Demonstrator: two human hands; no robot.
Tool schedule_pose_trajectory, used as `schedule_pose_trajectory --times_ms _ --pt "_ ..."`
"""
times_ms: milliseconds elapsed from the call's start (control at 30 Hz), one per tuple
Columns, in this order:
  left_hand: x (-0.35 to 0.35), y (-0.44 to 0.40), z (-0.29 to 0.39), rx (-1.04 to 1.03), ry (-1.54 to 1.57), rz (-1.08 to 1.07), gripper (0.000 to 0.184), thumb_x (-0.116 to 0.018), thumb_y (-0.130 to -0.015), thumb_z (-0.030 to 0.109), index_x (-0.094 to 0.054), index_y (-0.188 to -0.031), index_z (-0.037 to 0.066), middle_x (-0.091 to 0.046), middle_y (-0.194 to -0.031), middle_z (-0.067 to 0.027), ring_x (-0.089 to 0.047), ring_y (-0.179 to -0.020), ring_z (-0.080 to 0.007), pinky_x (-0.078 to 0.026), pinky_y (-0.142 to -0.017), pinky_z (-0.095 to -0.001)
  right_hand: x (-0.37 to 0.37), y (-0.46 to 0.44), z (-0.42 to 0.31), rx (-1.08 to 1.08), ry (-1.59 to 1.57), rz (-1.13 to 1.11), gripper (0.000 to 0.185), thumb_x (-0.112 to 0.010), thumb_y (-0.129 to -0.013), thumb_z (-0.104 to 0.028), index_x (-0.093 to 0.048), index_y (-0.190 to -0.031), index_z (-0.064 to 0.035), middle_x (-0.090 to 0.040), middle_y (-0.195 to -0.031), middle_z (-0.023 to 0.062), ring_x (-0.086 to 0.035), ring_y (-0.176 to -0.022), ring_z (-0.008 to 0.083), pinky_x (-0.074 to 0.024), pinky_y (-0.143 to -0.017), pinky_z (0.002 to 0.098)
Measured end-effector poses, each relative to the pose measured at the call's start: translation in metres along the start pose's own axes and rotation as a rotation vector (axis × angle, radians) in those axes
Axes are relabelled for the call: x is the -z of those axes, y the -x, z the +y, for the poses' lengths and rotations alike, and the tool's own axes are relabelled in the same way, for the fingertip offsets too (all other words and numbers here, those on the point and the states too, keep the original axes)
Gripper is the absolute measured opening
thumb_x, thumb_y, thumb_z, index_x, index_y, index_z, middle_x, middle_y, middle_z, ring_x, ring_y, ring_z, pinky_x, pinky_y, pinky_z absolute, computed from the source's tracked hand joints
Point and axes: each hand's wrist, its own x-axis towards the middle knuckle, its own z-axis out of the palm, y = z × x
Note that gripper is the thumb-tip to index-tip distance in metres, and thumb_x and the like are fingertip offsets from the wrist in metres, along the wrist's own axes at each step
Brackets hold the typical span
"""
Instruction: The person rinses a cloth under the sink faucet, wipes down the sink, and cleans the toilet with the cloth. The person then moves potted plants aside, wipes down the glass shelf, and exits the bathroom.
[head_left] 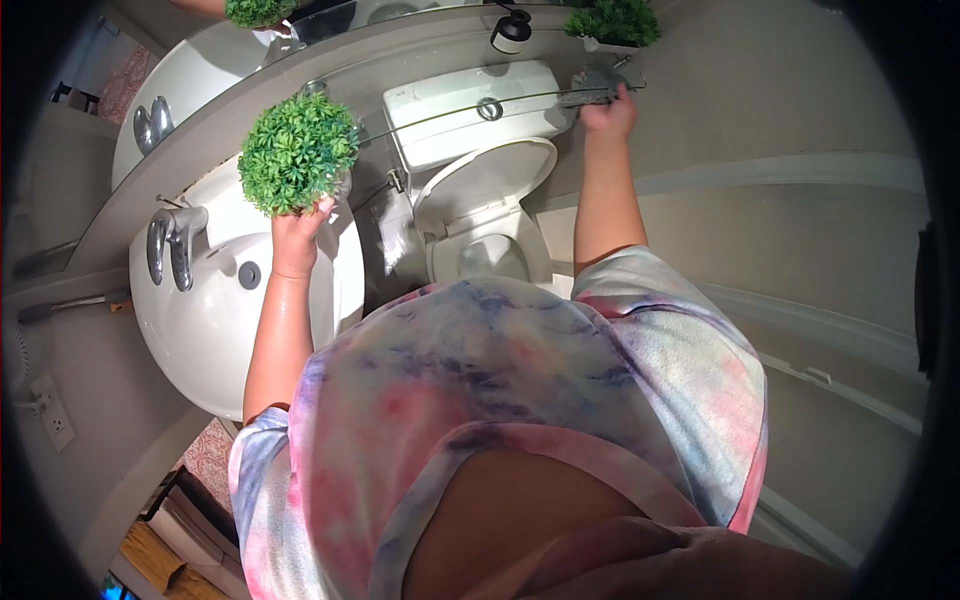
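Observation:
My left hand (298, 235) is wrapped round the base of a round green artificial plant (298, 153), above the white sink (180, 340). Most of the base is hidden by leaves and fingers. On the right, my right hand (608, 118) grips a grey cloth (592, 86) at the right end of a glass shelf (440, 118) above the toilet tank. Just beyond that hand is a second green plant (615, 22) in a light pot, with a dark bottle with a white label (511, 32) to its left.
Below the shelf is the toilet tank (430, 108) with its lid (490, 180) raised. A chrome faucet (178, 245) rises from the sink's left side. The mirror (95, 215) runs along the upper left. A wall outlet (53, 412) is at the left.

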Motion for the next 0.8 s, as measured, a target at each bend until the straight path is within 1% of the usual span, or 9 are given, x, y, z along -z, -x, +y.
schedule_pose_trajectory --times_ms 67,133,167,400,533,600,633,733,800 --pt "0.002 -0.001 -0.003 -0.016 -0.007 -0.020 0.042 -0.070 -0.078 0.025 -0.060 -0.111 0.001 -0.061 -0.106 -0.0040 -0.055 -0.093 -0.0155 -0.044 -0.085 -0.0301 -0.001 -0.001 0.010 -0.027 0.086 0.020 0.044 -0.031 -0.101 -0.032 -0.046 -0.127 -0.0002 -0.055 -0.125 0.0201 -0.054 -0.113 0.0374 -0.0400 -0.099 0.0597" --pt "0.002 -0.001 -0.001 -0.011 0.009 -0.024 0.044 -0.070 -0.077 0.027 -0.060 -0.112 0.001 -0.061 -0.106 -0.0041 -0.054 -0.093 -0.0157 -0.043 -0.085 -0.0300 -0.011 0.005 0.033 0.006 0.253 0.136 0.034 -0.036 -0.101 -0.027 -0.047 -0.120 -0.0003 -0.056 -0.120 0.0192 -0.059 -0.102 0.0371 -0.0476 -0.089 0.0576" --pt "0.003 -0.001 0.001 -0.002 0.021 -0.031 0.045 -0.071 -0.077 0.027 -0.060 -0.112 0.001 -0.061 -0.107 -0.0042 -0.054 -0.095 -0.0160 -0.043 -0.086 -0.0303 -0.017 0.011 0.039 0.029 0.223 0.157 0.028 -0.038 -0.101 -0.023 -0.048 -0.116 -0.0013 -0.059 -0.115 0.0176 -0.061 -0.096 0.0360 -0.0519 -0.082 0.0553" --pt "0.009 0.000 -0.013 0.074 0.176 -0.044 0.056 -0.070 -0.077 0.024 -0.052 -0.124 -0.001 -0.056 -0.119 -0.0074 -0.052 -0.108 -0.0192 -0.037 -0.097 -0.0318 -0.048 0.074 0.093 -0.077 0.280 0.265 0.022 -0.042 -0.100 -0.022 -0.051 -0.111 -0.0044 -0.062 -0.103 0.0139 -0.063 -0.087 0.0324 -0.0532 -0.074 0.0523" --pt "0.008 0.000 -0.013 0.055 0.200 -0.068 0.057 -0.068 -0.078 0.021 -0.049 -0.127 -0.001 -0.055 -0.122 -0.0086 -0.052 -0.110 -0.0198 -0.037 -0.099 -0.0326 -0.061 0.091 0.093 -0.122 0.272 0.275 0.021 -0.045 -0.099 -0.021 -0.052 -0.110 -0.0048 -0.062 -0.103 0.0138 -0.062 -0.086 0.0329 -0.0527 -0.074 0.0542" --pt "0.016 -0.002 -0.018 0.085 0.193 -0.086 0.055 -0.067 -0.079 0.018 -0.049 -0.127 -0.001 -0.055 -0.122 -0.0087 -0.052 -0.111 -0.0200 -0.036 -0.100 -0.0330 -0.048 0.078 0.082 -0.284 0.290 0.209 0.021 -0.046 -0.099 -0.022 -0.052 -0.109 -0.0050 -0.062 -0.103 0.0145 -0.062 -0.088 0.0344 -0.0514 -0.074 0.0576" --pt "0.021 -0.003 -0.020 0.096 0.191 -0.099 0.055 -0.067 -0.079 0.018 -0.049 -0.127 -0.001 -0.056 -0.122 -0.0085 -0.052 -0.111 -0.0201 -0.036 -0.100 -0.0331 -0.018 0.048 0.071 -0.324 0.342 0.142 0.024 -0.047 -0.099 -0.023 -0.053 -0.112 -0.0046 -0.061 -0.110 0.0171 -0.062 -0.096 0.0384 -0.0507 -0.081 0.0617" --pt "0.022 -0.005 -0.024 0.110 0.190 -0.108 0.056 -0.068 -0.078 0.017 -0.048 -0.128 -0.001 -0.056 -0.122 -0.0084 -0.052 -0.113 -0.0206 -0.035 -0.102 -0.0337 -0.018 0.034 0.034 -0.150 0.349 0.227 0.025 -0.049 -0.098 -0.025 -0.053 -0.111 -0.0047 -0.062 -0.107 0.0146 -0.062 -0.094 0.0369 -0.0490 -0.082 0.0623" --pt "0.017 -0.003 -0.024 0.082 0.221 -0.037 0.057 -0.067 -0.078 0.018 -0.047 -0.129 -0.001 -0.055 -0.124 -0.0087 -0.051 -0.114 -0.0209 -0.034 -0.102 -0.0341 -0.016 0.013 0.025 -0.141 0.320 0.242 0.028 -0.051 -0.097 -0.028 -0.054 -0.114 -0.0049 -0.062 -0.109 0.0144 -0.062 -0.095 0.0368 -0.0487 -0.084 0.0618"
